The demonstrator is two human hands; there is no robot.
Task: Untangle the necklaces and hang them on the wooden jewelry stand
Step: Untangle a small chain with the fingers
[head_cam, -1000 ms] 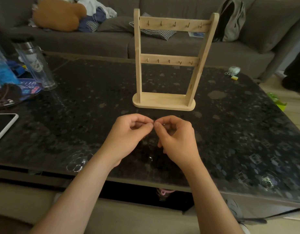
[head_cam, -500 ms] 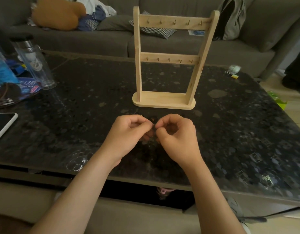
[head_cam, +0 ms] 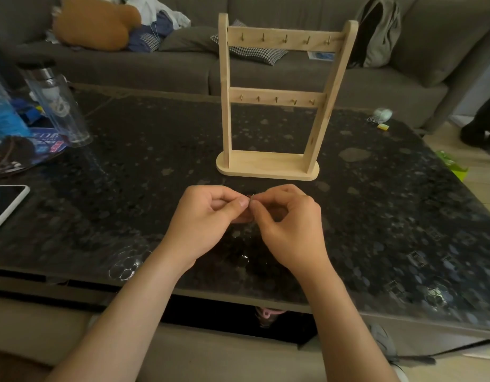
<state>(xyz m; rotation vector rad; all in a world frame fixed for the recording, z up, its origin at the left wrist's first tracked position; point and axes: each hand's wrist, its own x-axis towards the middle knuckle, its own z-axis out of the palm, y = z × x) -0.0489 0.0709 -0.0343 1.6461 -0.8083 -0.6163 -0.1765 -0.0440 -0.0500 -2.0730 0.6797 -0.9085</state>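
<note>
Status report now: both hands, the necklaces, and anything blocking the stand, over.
Both busy: left hand and right hand pinch a fine necklace chain between them. Behind, wooden stand upright, hooks all bare. Nothing seen in the way.

One wooden jewelry stand [head_cam: 268,166] on one desk [head_cam: 155,139]. It has two crossbars, the upper crossbar [head_cam: 274,41] and the lower crossbar [head_cam: 285,95], with five hooks [head_cam: 285,37] each, ten in all. Before the stand are two hands, the left hand [head_cam: 208,219] and the right hand [head_cam: 290,227], pinching the necklaces [head_cam: 250,196]; chain count indiscernible. Left of the stand: one clear bottle [head_cam: 59,103], one phone [head_cam: 4,205]. Behind it: one backpack [head_cam: 379,37].
</note>
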